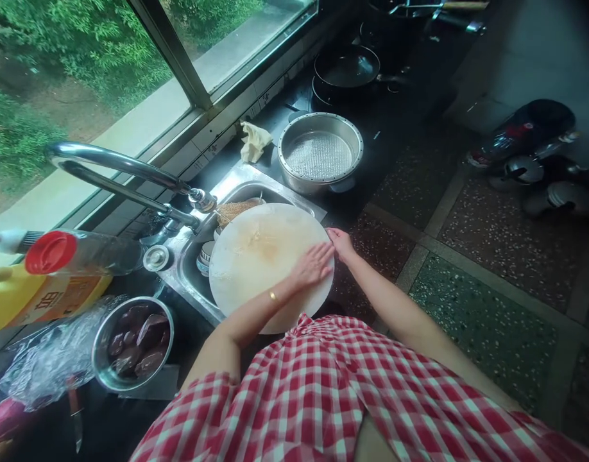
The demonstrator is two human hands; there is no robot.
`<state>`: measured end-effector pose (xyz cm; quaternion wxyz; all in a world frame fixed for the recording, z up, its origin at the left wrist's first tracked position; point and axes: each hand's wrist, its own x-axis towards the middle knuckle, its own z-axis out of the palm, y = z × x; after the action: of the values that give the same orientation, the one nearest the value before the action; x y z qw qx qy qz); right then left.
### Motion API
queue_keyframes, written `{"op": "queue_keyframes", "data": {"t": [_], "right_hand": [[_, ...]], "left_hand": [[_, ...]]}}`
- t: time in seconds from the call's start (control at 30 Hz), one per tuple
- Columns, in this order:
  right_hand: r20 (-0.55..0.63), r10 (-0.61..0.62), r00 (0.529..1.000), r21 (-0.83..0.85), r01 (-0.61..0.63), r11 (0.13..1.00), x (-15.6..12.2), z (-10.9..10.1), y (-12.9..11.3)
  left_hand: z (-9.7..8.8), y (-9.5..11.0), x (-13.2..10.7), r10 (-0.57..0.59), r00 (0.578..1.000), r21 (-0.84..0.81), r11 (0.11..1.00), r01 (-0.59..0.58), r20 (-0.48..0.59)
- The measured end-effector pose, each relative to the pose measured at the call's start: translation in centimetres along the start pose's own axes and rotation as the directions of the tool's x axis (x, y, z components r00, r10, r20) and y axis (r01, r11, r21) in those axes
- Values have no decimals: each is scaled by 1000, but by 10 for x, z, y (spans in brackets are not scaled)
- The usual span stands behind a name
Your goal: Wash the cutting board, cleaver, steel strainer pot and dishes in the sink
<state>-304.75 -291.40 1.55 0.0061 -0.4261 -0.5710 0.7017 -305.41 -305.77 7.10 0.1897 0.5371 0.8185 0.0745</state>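
A large round cream-coloured cutting board [256, 276] lies over the sink, hiding most of the basin. Brownish stains and a few bits mark its surface. My left hand [312, 264] rests flat on the board's right part, fingers stretched out. At the right rim, my right hand [340, 244] grips the board's edge, its fingertips partly hidden. Under the board's left side, bowls [206, 251] and a tan bristly scrubber [237, 210] show in the sink [188, 273]. The chrome faucet [131, 168] arches above the sink's left end.
Behind the sink stand a metal steamer pot [321, 154], a crumpled cloth [255, 141] and a frying pan [347, 67]. At left are a metal bowl of dark pieces [133, 343], a knife [76, 417], a yellow jug [39, 298] and a red-capped bottle [97, 251].
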Motion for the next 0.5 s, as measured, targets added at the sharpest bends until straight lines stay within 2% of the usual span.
{"op": "queue_keyframes", "data": {"t": [0.03,0.1,0.17,0.23,0.3,0.37,0.4,0.43,0.47,0.5], "right_hand": [[4,17,1000,6,-17,1000,0,-1,0],[6,43,999,14,-43,999,-1,-2,1],[-1,55,998,23,-55,998,-2,-2,1],[-10,56,998,35,-55,998,-3,-2,1],[-24,46,999,54,-45,998,-5,-1,1],[-42,27,999,78,-23,997,-6,0,1],[-51,17,999,91,-12,996,-7,1,0],[-60,10,998,103,-3,995,-8,2,0],[-67,6,998,113,2,994,-8,2,0],[-71,5,997,121,3,993,-9,3,0]], "left_hand": [[-6,-16,11,-45,999,12,999,46,-4],[-22,-64,24,-214,976,31,976,215,-31],[-37,-118,16,-418,906,34,906,421,-74],[-49,-166,-13,-609,775,19,784,621,-168],[-57,-197,-55,-746,628,6,643,766,-220],[-59,-203,-93,-840,456,-7,479,878,-295],[-58,-197,-105,-857,403,-8,428,904,-321],[-54,-183,-112,-858,393,-1,417,909,-329],[-48,-165,-112,-844,434,15,452,892,-314],[-40,-142,-106,-809,523,37,534,845,-269]]}}
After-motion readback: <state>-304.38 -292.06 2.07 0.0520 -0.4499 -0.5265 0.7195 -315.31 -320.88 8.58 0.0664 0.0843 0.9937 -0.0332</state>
